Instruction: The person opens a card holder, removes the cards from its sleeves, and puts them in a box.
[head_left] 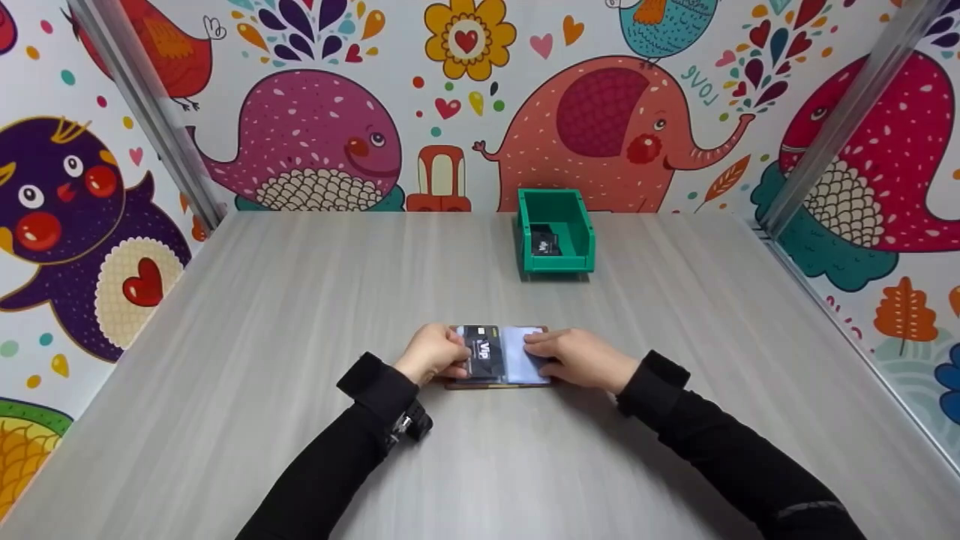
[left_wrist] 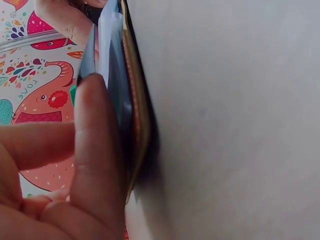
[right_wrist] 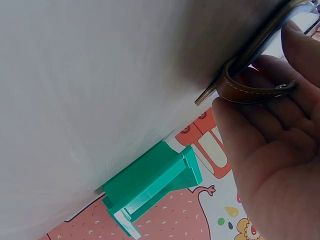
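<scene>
An open card holder [head_left: 536,381] with clear plastic sleeves and a brown cover lies on the table between the hands. A black card [head_left: 486,360] marked "Vip" is on its left half. My left hand [head_left: 435,354] pinches the card at its left edge; in the left wrist view, thumb and finger [left_wrist: 95,145] meet at a thin edge, seen nearly side-on. My right hand [head_left: 585,358] holds the right side of the holder, its thumb [right_wrist: 302,47] over the sleeve. A brown strap with a snap [right_wrist: 250,94] curves across the right fingers.
A green bin [head_left: 556,264] stands near the back wall, with another black "Vip" card [head_left: 545,241] inside. Patterned panels [head_left: 450,90] enclose the pale wood-grain table [head_left: 300,300] at the back and both sides.
</scene>
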